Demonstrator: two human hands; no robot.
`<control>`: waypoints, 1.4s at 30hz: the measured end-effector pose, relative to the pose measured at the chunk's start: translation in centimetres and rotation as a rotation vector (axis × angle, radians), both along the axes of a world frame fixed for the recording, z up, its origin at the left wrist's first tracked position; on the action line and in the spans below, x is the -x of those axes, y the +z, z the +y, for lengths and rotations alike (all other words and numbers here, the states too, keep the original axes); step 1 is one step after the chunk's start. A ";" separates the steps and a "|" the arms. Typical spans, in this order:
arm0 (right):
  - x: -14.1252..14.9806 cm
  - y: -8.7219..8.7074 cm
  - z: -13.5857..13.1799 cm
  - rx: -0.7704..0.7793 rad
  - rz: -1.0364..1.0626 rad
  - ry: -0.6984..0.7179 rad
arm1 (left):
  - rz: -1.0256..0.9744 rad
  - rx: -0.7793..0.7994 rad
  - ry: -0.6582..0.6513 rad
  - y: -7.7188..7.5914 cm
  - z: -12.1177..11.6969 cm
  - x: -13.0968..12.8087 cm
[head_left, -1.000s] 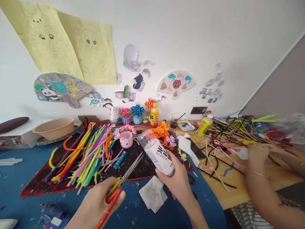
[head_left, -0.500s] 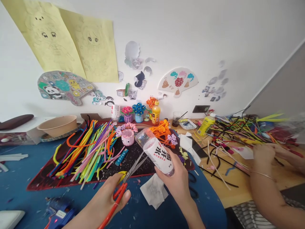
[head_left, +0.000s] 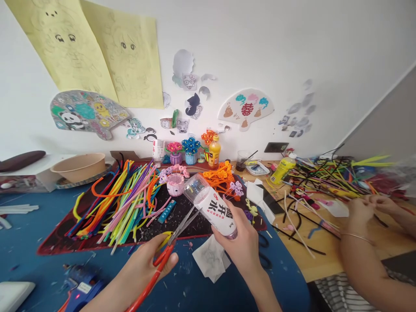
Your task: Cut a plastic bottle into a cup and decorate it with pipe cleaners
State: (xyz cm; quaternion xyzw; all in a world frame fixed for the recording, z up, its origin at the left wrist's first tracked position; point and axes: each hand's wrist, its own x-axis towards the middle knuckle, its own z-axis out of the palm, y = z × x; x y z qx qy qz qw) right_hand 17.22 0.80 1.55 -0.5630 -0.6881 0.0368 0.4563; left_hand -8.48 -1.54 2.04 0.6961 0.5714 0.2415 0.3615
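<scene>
My left hand point(head_left: 151, 255) is closed around a pair of scissors point(head_left: 166, 255) with orange-red handles and some yellow by the pivot. The slightly parted blades point up and right, their tips at the side of a clear plastic bottle point(head_left: 212, 208) with a white label. My right hand point(head_left: 240, 234) grips that bottle near its lower end, tilted so its clear end faces up and left. Whether the blades cut into the plastic I cannot tell. Below the bottle lies a crumpled white tissue point(head_left: 211, 258). Behind it stands a small pink pot point(head_left: 175, 185) with pipe-cleaner trim.
Many coloured pipe cleaners point(head_left: 126, 203) cover the dark mat, with orange pipe-cleaner flowers point(head_left: 222, 175) at its back. A blue glue gun point(head_left: 83, 286) with a lit red light lies front left. At right, another person's hands point(head_left: 367, 208) work over a wooden table.
The view has shifted slightly. My hands, the scissors and the bottle keep nearly the same positions relative to each other.
</scene>
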 end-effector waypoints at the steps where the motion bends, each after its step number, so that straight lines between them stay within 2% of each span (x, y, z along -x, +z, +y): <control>1: -0.1 0.0 0.0 -0.006 -0.008 0.002 | 0.002 0.007 -0.006 0.5 0.1 -0.1; 6: -0.4 -0.2 0.0 0.008 -0.026 0.034 | 0.080 0.002 -0.008 2.2 0.3 -0.4; 12: -0.9 0.0 -0.1 0.037 -0.053 0.034 | 0.291 0.046 -0.092 3.4 0.4 -1.0; 19: -1.4 1.1 -0.1 0.049 -0.103 0.037 | 0.303 0.067 -0.121 2.7 0.1 -0.9; 27: -1.8 1.4 -0.2 0.037 -0.161 0.048 | 0.271 0.050 -0.142 2.4 -0.1 -0.5; 33: -2.1 1.6 -0.2 0.003 -0.199 0.013 | 0.212 0.036 -0.145 3.2 0.2 -0.8; 39: -3.0 1.7 0.1 -0.033 -0.223 -0.024 | 0.333 0.007 -0.153 4.5 0.5 -0.6; 42: -3.1 1.8 0.2 -0.001 -0.178 -0.013 | 0.378 -0.005 -0.133 4.7 0.4 -0.2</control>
